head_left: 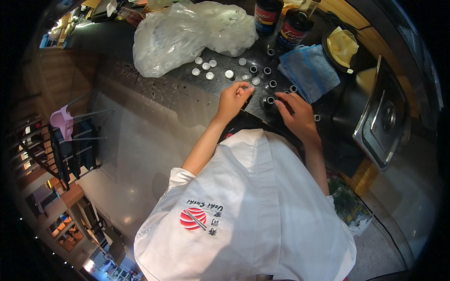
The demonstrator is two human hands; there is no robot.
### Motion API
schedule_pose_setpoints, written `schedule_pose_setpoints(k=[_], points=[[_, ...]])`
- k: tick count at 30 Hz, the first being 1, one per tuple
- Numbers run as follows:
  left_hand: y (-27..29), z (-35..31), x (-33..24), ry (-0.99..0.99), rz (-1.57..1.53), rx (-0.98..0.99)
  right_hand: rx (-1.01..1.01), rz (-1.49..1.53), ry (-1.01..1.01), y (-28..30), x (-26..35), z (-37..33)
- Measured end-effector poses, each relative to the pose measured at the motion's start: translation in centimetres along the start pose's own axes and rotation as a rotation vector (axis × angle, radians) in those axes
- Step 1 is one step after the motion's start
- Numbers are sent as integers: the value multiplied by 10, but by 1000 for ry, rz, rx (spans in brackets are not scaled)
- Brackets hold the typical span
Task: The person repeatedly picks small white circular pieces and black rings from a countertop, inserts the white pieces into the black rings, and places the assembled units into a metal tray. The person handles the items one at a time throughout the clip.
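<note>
Bottles (269,102) cluster toward the counter's (258,54) near edge, most apparently uncapped, white caps (209,75) loose leftward; much seems undone. Your left hand (232,101) curls inward, your right hand (300,114) flanks one bottle; whether either grips anything cannot be told.

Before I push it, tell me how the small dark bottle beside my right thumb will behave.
The dark bottle may tip if nudged, since it appears upright and narrow. Once down, it could roll, given its round outline. It is probably light, being small beside your right hand.
</note>
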State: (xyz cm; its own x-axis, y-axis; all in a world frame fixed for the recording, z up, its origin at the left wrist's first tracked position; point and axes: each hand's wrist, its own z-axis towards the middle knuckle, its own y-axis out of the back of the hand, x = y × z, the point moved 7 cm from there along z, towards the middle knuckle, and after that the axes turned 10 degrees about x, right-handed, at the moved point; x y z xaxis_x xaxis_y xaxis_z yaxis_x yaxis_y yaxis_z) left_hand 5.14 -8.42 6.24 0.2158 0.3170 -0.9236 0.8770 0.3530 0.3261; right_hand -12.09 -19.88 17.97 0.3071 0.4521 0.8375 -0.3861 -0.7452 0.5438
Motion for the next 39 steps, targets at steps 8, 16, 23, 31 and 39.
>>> schedule_pose_setpoints(k=[8,16,23,31,39], points=[[-33,-23,-44,235,-1256,303,38,-37,246,-28,15,32],[-35,-20,-23,231,-1354,235,239,-21,264,-29,18,57],[-28,-12,-14,181,-1289,251,353,143,228,-36,5,80],[-8,-5,25,-21,-725,-213,203,-300,299,-40,-3,117],[-7,-19,58,-51,-444,-357,199,-394,251,-50,-17,125]])
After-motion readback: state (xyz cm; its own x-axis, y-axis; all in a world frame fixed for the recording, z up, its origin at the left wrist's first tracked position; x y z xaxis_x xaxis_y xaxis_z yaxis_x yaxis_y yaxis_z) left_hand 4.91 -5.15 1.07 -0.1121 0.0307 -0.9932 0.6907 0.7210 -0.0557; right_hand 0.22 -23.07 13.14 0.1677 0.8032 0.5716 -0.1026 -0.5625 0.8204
